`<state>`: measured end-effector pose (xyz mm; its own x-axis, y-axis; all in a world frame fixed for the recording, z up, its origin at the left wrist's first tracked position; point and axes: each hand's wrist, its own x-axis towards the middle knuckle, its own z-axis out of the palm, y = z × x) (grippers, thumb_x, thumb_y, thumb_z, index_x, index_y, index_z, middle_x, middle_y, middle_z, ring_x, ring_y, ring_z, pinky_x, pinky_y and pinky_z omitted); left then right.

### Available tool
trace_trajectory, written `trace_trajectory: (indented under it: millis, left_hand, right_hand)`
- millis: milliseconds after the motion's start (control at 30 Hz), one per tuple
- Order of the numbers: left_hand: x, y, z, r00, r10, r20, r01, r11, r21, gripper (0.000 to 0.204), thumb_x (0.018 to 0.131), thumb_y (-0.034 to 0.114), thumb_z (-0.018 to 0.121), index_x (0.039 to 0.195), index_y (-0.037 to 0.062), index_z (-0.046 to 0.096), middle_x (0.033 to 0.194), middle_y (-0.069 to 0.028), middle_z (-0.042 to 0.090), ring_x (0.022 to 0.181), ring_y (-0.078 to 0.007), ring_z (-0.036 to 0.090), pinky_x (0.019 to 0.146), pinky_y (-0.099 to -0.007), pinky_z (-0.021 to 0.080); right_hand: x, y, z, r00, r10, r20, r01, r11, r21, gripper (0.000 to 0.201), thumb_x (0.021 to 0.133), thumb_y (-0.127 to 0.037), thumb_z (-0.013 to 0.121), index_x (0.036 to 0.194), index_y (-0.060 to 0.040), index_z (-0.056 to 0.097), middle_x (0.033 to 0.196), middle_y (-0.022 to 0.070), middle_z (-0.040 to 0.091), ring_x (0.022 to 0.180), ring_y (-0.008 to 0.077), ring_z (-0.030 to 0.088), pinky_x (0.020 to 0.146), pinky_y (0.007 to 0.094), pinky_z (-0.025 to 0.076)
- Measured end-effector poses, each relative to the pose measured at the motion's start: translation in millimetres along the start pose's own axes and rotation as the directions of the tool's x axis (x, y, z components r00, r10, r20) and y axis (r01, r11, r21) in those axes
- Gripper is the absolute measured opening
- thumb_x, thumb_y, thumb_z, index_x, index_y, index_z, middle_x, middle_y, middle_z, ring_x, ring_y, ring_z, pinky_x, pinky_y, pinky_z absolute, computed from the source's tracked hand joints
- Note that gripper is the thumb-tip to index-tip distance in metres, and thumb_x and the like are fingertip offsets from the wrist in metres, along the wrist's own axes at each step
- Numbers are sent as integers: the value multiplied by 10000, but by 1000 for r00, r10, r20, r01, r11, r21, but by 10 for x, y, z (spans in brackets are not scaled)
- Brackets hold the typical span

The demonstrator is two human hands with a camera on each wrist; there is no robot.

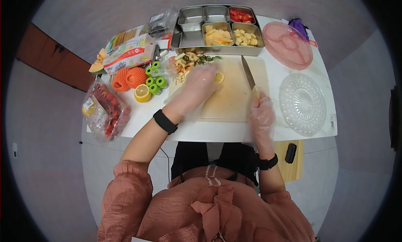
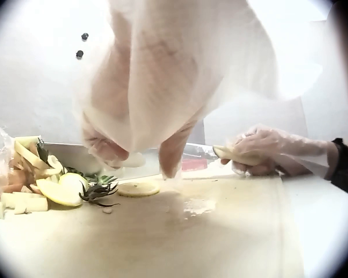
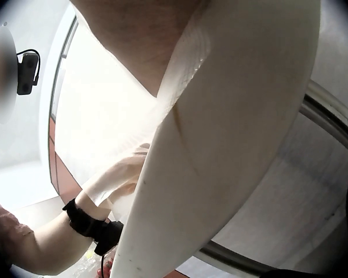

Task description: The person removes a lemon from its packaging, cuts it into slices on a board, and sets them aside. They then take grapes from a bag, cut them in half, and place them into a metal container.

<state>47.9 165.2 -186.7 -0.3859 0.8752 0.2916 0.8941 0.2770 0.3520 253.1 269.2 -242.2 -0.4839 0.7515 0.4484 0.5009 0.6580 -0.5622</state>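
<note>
My left hand (image 1: pixel 201 84), in a clear plastic glove, hovers over the cutting board (image 1: pixel 228 111). Its thumb and fingers point down and stand apart in the left wrist view, beside a thin lemon slice (image 2: pixel 138 189) lying flat on the board. My gloved right hand (image 1: pixel 262 115) grips the handle of a kitchen knife (image 1: pixel 248 71), its blade pointing away over the board's right side. A heap of fruit peels and trimmings (image 1: pixel 189 63) with green leaves lies at the board's far left. Yellow-rinded lemon pieces (image 2: pixel 64 190) sit at that heap's edge.
Behind the board stands a steel tray (image 1: pixel 192 39) with containers of cut fruit. To the right are a pink divided plate (image 1: pixel 281 41) and a clear glass plate (image 1: pixel 302 104). At left lie a lemon half (image 1: pixel 143 94), green rolls (image 1: pixel 154 89), orange foam nets (image 1: pixel 129 78) and packed tomatoes (image 1: pixel 109 112).
</note>
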Motion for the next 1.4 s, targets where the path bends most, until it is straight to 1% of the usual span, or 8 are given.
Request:
trace_trajectory:
  millis: [167,800,1000,1067,1167,1233,1300,1400]
  left_hand:
    - [29,-34,71,998,65,-29,-65,998,-6,288,684,120,763,902,6,614,852,-191,662,857,-395,649,765,-477,522]
    - [-24,42,8,965,126,-232,-10,896,443,166,708,59,611,869,20,608,767,-150,605,754,-333,621,710,-425,518]
    - [-228,131,-678,987,149,-65,-137,978,154,355,773,203,722,1059,-2,676,892,-168,685,862,-358,668,719,-415,533]
    - [-208,167,-1051,933,-50,356,30,998,62,385,791,296,760,1072,35,726,924,-166,724,826,-358,677,710,-410,533]
    - [-170,-74,-1458,875,-66,480,166,971,-170,282,819,280,730,962,38,758,865,-175,729,726,-366,647,695,-413,521]
    - [-62,-151,-1689,869,-303,390,334,943,-11,343,759,327,731,694,-7,686,762,-210,663,706,-371,653,651,-448,497]
    - [114,-795,-1652,977,-129,167,73,949,307,332,773,333,713,738,3,708,787,-205,683,733,-379,672,680,-453,522]
    - [454,-1197,-1819,975,-209,76,141,844,518,308,768,314,708,760,7,720,819,-213,695,815,-393,681,759,-468,542]
  right_hand:
    - [14,-16,-29,999,16,33,-16,1000,-13,271,956,-159,599,1201,-63,660,952,182,668,854,385,668,726,459,546]
    - [15,-13,46,998,53,22,-53,999,5,294,1023,-261,526,1207,-81,669,975,196,667,886,401,659,759,474,533]
    - [41,-95,-80,979,136,153,-144,989,41,318,1026,-263,517,1229,-54,644,1026,230,648,950,430,627,801,494,508]
    - [39,-104,-104,991,40,131,-47,997,53,269,1008,-203,543,1209,-59,651,1000,218,647,918,416,632,776,489,511]
    - [13,-77,-109,992,-44,118,40,999,33,236,986,-141,566,1186,-47,651,983,204,647,886,394,641,736,465,519]
    - [-1,-59,-97,994,-76,75,73,996,48,222,981,-126,572,1171,-41,650,966,198,645,866,386,643,716,453,520]
    - [13,-60,-116,995,-97,28,95,994,53,207,976,-110,578,1155,-35,649,950,193,643,846,379,645,696,442,521]
    - [6,-102,-165,997,-44,57,39,995,94,144,972,-108,582,1071,-20,638,928,183,638,826,372,645,679,437,519]
